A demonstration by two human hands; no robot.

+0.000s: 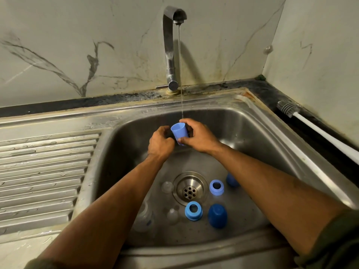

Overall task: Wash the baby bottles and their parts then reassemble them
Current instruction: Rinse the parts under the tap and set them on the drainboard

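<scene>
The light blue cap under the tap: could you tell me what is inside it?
Only blue wall shows through the mouth of the light blue cap, held by the right hand. Its bottom is hidden.

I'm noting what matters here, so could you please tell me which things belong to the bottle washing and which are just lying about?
In use: light blue cap, running tap, two blue collar rings, dark blue cap, clear bottle, clear teats.
Lying about: bottle brush on the counter.

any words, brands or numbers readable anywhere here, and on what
None can be read.
clear bottle in the sink: faint blue marks on its side, too blurred to read.
light blue cap held in the hands: no print showing.
faucet and bottle brush: no label visible.
</scene>
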